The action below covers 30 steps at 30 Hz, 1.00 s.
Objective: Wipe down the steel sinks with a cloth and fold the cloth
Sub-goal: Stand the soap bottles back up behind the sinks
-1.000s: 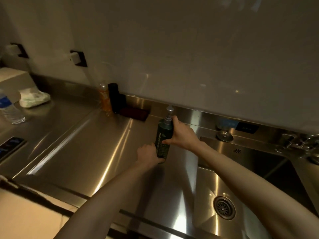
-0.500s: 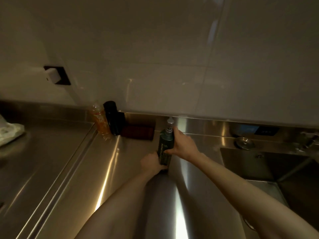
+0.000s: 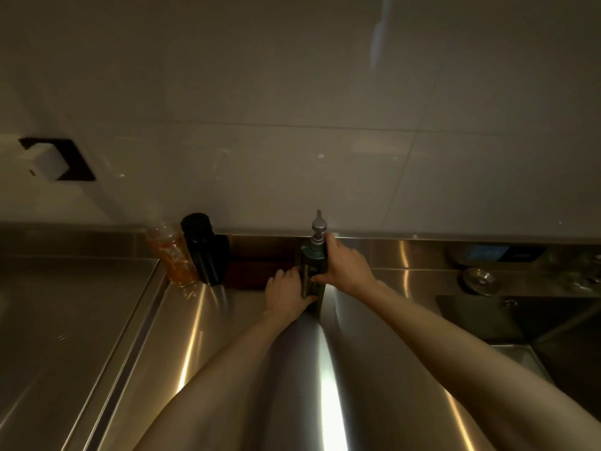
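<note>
Head view: left hand (image 3: 286, 292) and right hand (image 3: 346, 266), arms outstretched, apparently both grasp the upright pump bottle (image 3: 313, 265).

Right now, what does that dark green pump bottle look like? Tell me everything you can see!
The pump bottle is dark green, probably plastic, with blurred pale lettering and a grey pump head on top. It stands upright at the back of the steel counter. The left hand grips its lower part; the right hand grips it higher, just under the pump.
</note>
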Available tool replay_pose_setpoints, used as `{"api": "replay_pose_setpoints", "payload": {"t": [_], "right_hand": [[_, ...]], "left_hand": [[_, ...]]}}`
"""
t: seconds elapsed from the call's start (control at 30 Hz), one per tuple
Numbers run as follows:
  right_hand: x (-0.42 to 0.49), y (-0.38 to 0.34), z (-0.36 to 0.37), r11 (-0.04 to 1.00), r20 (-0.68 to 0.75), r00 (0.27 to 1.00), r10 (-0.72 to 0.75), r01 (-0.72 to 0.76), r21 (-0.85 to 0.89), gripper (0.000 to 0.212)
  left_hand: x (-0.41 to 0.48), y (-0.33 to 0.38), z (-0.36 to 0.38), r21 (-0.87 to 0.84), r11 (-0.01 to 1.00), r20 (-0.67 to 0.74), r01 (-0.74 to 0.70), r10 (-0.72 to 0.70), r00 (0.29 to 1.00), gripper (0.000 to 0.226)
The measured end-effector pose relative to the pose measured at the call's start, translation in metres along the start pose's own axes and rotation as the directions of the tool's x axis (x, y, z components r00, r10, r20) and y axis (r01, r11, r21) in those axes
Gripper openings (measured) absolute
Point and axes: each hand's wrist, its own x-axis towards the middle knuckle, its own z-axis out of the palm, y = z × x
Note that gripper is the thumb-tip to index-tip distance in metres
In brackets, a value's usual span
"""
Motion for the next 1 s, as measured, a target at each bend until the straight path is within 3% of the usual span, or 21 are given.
{"api": "replay_pose_setpoints", "payload": {"t": [0.57,0.7,0.83,0.9,1.0], "right_hand": [[0.059,0.002,0.011,0.992,-0.014,0.996,0.085,-0.084,0.090,0.078],[0.057,0.001,0.013,0.985,0.003,0.996,0.089,-0.089,0.147,0.092],[0.049,0.002,0.007,0.936,0.087,0.994,0.068,-0.094,0.340,0.121],[0.041,0.008,-0.005,0.950,0.097,0.993,0.069,-0.095,0.296,0.118],[0.020,0.024,-0.031,0.999,0.065,0.997,0.037,-0.039,0.024,0.101]], "left_hand": [[0.058,0.003,-0.011,0.155,0.982,0.019,0.104,-0.108,0.994,0.050],[0.058,0.003,-0.011,0.140,0.984,0.059,0.113,-0.122,0.991,0.052],[0.053,0.001,-0.023,0.160,0.978,0.231,0.134,-0.169,0.958,0.071],[0.048,0.000,-0.037,0.242,0.965,0.267,0.104,-0.169,0.949,0.076],[0.036,0.008,-0.059,0.301,0.953,0.263,0.024,-0.107,0.959,0.063]]}}
